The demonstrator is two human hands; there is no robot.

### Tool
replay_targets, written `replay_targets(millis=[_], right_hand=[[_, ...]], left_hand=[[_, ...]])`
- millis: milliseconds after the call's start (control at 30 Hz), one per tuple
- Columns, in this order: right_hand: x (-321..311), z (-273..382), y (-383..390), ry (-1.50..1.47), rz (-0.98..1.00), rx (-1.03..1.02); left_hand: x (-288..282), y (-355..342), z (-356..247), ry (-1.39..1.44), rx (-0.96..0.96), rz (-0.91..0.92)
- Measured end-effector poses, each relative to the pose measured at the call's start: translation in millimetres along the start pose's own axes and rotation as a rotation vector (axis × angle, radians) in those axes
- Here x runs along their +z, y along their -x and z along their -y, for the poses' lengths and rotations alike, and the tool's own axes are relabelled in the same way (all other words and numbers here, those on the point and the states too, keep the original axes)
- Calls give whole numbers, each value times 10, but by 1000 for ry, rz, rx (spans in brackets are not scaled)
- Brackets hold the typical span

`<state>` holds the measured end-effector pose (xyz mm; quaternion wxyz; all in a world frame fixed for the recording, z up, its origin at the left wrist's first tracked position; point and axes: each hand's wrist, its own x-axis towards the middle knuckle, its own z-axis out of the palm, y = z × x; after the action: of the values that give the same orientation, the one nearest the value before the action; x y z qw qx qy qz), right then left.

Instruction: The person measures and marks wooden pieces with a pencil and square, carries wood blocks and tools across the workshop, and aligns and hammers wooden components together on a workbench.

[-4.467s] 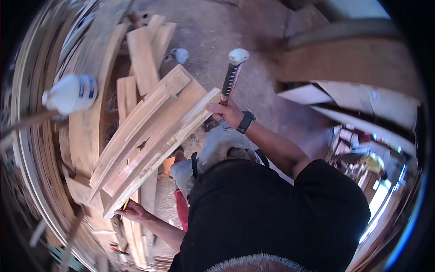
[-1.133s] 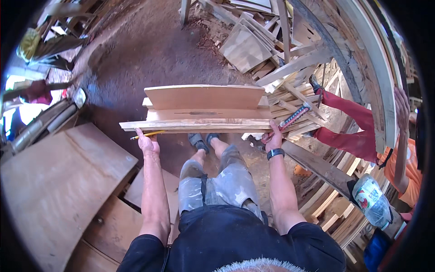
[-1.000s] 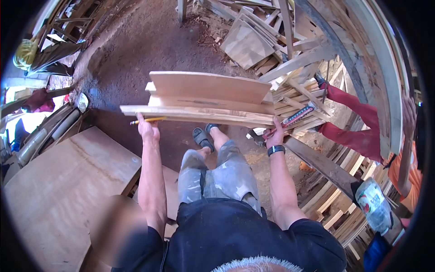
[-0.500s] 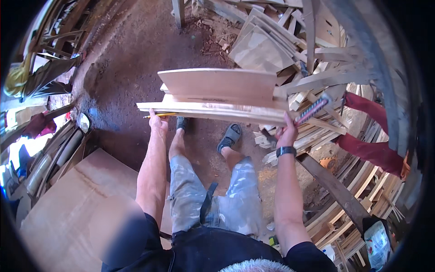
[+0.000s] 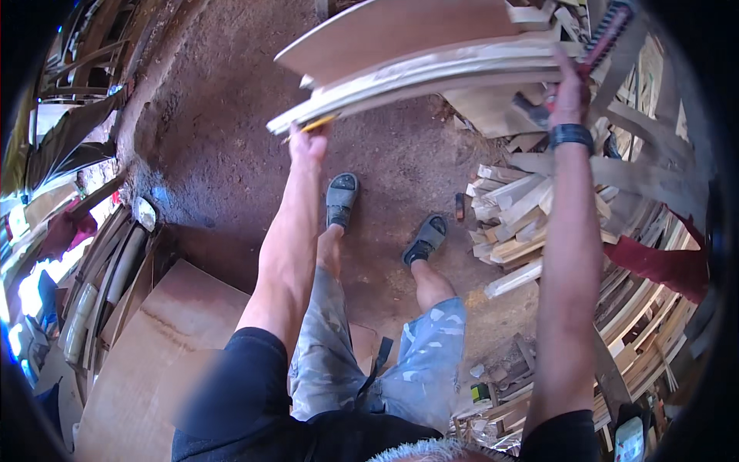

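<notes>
My left hand (image 5: 308, 145) is closed on the near-left end of a bundle of pale boards (image 5: 419, 78), with a yellow pencil (image 5: 320, 122) at the fingers. A broad reddish-tan curved piece (image 5: 392, 38) rests along the bundle's far side. My right hand (image 5: 571, 92), wearing a black watch, grips the bundle's right end together with a hammer (image 5: 531, 110), whose dark patterned handle rises past the boards. The bundle is held aloft, tilted up toward the right, at the top of the head view.
Plywood sheets (image 5: 138, 362) lie at lower left. Scrap timber (image 5: 508, 231) is piled on the right, beside another person's maroon-clad leg (image 5: 654, 266). Planks and pipes (image 5: 115, 269) crowd the left side. A green object (image 5: 479, 393) sits among wood at lower right.
The bundle and both hands have moved forward, up and rightward in the view, the right end rising most. My feet have stepped, and the surroundings have shifted in view.
</notes>
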<state>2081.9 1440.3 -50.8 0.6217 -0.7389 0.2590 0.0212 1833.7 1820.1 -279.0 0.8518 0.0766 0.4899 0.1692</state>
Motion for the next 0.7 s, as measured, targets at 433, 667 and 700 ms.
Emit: replay_targets(millis=[433,667,700], right_hand=[[830,-819,128,431,227,190],[615,-1352,1044,685,499,87],[465,-1361,1225,655,535,35]], left_hand=[[-250,111,-84,-1222,-347,344],[-1423,1238,-1013,-1981,-13,216],[-1460,1397,-1132,-2046,-121,130]])
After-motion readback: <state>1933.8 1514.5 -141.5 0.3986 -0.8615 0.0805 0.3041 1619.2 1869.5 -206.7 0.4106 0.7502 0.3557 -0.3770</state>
